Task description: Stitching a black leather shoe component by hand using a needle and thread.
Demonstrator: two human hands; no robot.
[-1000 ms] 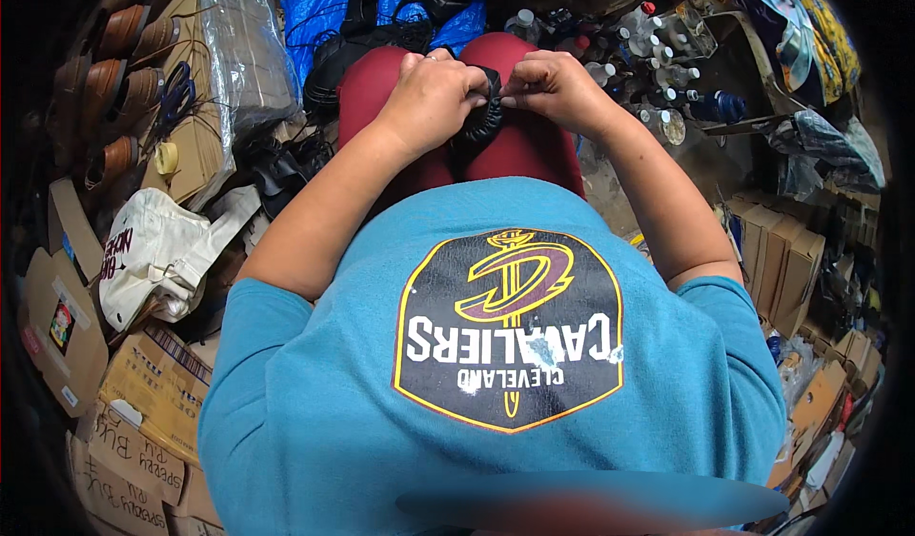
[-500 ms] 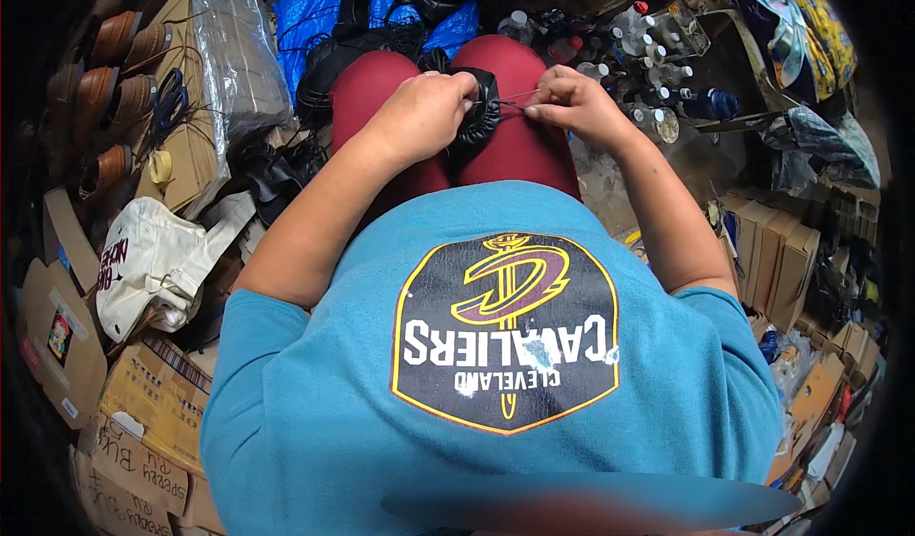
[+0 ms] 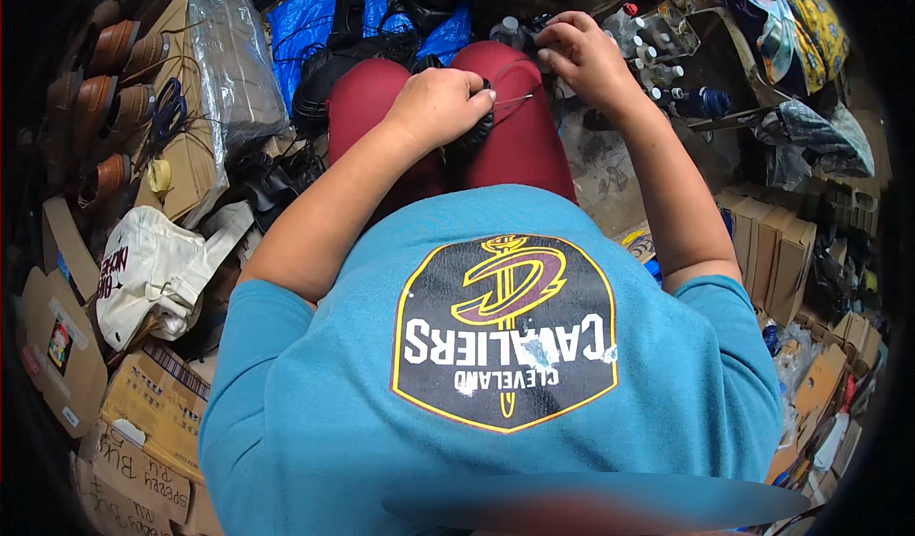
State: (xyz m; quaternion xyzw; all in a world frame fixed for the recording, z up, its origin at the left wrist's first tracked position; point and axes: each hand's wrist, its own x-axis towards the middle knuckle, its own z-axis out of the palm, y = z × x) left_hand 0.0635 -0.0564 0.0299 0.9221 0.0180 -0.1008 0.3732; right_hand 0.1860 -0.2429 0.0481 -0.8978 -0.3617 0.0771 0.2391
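My left hand [image 3: 440,107] is closed around a small black shoe piece [image 3: 475,136] with a ridged, gathered edge, held over my thighs. Much of the piece is hidden under the fingers. A thin, pale needle-like tip [image 3: 515,100] juts from it to the right, over the red trouser leg [image 3: 519,145]. From the piece a thin dark cord [image 3: 515,61] curves up toward my right hand [image 3: 591,64], which is raised beyond the right knee. Its thumb and fingertips pinch around the cord's end; the exact grip is small and hard to see.
Clear bottles [image 3: 658,60] crowd the floor at the right. Brown shoes [image 3: 114,45] and a plastic-wrapped stack [image 3: 238,69] stand at the left, above a white cloth bag [image 3: 152,269]. Blue sheeting [image 3: 300,26] with black items lies ahead. Cardboard boxes [image 3: 777,260] stand at the right.
My right hand has moved up and away from the black shoe piece, drawing the cord out. The left hand has turned slightly over the piece and now covers more of it.
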